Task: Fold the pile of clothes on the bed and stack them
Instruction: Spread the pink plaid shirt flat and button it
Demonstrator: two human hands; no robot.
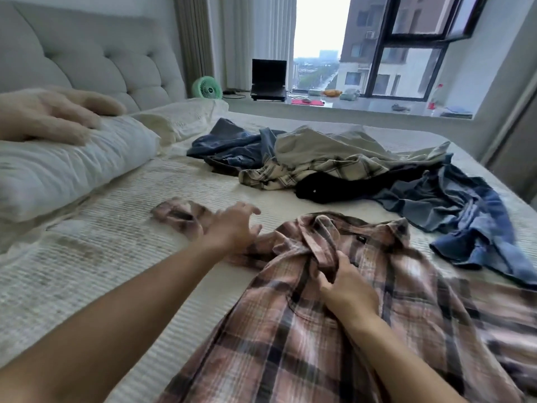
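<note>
A pink and black plaid shirt [290,330] lies spread on the bed [101,271] right in front of me, collar away from me. My right hand [345,289] grips a bunched fold of its front below the collar. My left hand [232,228] is over the shirt's left sleeve [177,213], fingers spread and lightly curved, holding nothing. Behind the shirt lies the loose pile: a dark blue garment [229,146], a beige one [334,146], a cream plaid shirt [305,173], a black garment [334,187] and a blue denim shirt [465,216].
White pillows [72,175] lie at the left by the padded headboard [101,59]; another person's hand [49,117] rests on the nearer one. A windowsill beyond the bed holds a green fan [207,88], a laptop [268,80] and small items.
</note>
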